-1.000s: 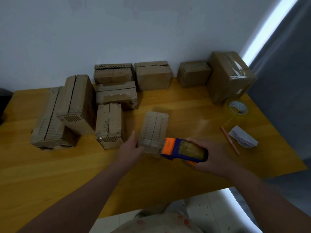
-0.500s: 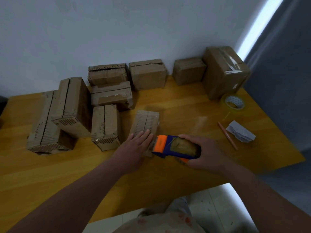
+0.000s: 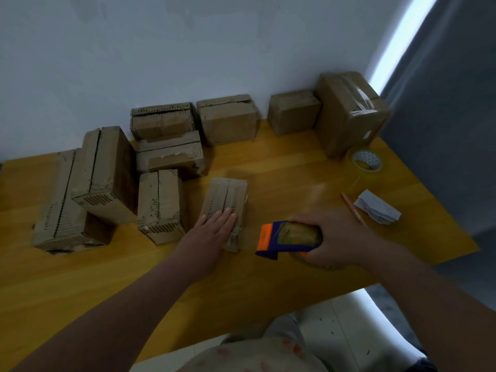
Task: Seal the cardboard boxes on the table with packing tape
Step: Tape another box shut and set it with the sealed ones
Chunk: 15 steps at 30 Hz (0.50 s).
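A small cardboard box [image 3: 226,196] lies in the middle of the wooden table [image 3: 281,167], its top seam running away from me. My left hand [image 3: 212,232] rests flat on the box's near end, fingers together and extended. My right hand [image 3: 332,237] grips a blue and orange tape dispenser [image 3: 287,237] just right of the box, apart from it, its orange end facing the box.
Several other cardboard boxes stand at the left [image 3: 102,175] and along the back wall [image 3: 228,119]; a tall taped box [image 3: 351,111] is at the back right. A spare tape roll [image 3: 367,161], a pencil [image 3: 354,209] and crumpled paper [image 3: 377,210] lie at the right.
My left hand went from gripping the box's near side to lying flat on its top. The tape dispenser in my right hand drew back to the right, away from the box.
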Motion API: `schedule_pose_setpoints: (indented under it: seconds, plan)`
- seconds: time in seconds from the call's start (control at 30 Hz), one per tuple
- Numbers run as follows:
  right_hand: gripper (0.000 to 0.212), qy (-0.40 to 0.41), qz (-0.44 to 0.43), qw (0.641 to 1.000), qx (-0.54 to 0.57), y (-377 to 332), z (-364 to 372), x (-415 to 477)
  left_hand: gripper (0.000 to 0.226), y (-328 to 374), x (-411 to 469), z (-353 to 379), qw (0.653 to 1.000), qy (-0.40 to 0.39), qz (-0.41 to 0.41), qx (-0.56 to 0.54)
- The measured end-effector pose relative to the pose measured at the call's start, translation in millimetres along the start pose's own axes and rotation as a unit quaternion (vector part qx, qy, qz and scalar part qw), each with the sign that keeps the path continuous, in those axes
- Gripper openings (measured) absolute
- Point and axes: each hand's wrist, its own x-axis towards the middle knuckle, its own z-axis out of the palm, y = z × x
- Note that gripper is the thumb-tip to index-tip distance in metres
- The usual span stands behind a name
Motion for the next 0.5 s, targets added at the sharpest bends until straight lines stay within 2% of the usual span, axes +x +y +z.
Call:
schedule_pose_setpoints:
  seconds: [0.17,0.3,0.5]
  plan:
    - [0.079,-0.04,0.029,0.999,0.018,-16,21,30,0.07,0,0,1,1.0,0.013,-0.002,-0.003]
    - [0.077,-0.037,0.014,0.999,-0.025,-31,21,44,0.072,2,2,2,1.0,0.01,-0.011,0.008]
    - [0.063,-0.076,0.061,0.995,0.023,-30,16,58,0.073,2,3,2,1.0,-0.002,-0.011,0.018]
